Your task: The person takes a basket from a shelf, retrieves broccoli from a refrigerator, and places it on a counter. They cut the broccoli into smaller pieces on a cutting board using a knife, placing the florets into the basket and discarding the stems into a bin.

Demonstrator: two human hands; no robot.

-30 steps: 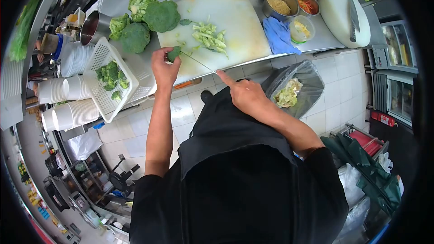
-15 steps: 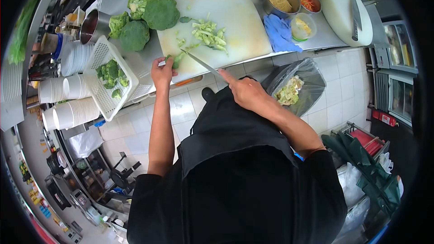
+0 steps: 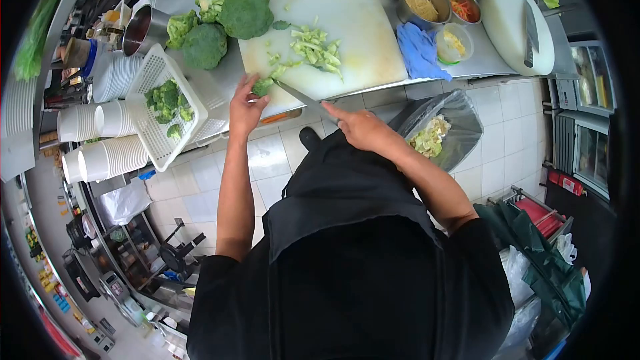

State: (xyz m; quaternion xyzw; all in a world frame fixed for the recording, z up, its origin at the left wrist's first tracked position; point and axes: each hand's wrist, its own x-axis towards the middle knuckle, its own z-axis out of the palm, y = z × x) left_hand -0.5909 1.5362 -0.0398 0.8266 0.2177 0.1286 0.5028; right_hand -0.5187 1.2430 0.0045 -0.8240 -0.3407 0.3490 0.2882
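Left hand [image 3: 245, 108] pinched a broccoli floret [image 3: 262, 85] at the cutting board's [image 3: 363, 33] near edge; right hand [image 3: 357, 125] gripped a knife [image 3: 303, 97] just beside it, bare board to the right.

A stainless steel counter [image 3: 470, 65] carries a pale square cutting board [image 3: 347, 20], with whole broccoli heads [image 3: 247, 15] just to its left. To its right lie a blue cloth [image 3: 419, 50], steel bowls [image 3: 427, 3] and a round white board [image 3: 510, 23]. A white plastic basket [image 3: 207, 100] overhangs the near edge.

The right half of the cutting board [image 3: 363, 40] lies bare, open from the near edge. Cut stems [image 3: 315, 50] crowd its middle; the knife [image 3: 303, 97] and broccoli floret [image 3: 262, 85] take the near left corner. Whole broccoli heads [image 3: 227, 20] block the far left, a white basket [image 3: 205, 103] the left, blue gloves [image 3: 419, 52] and steel bowls [image 3: 403, 1] the right.
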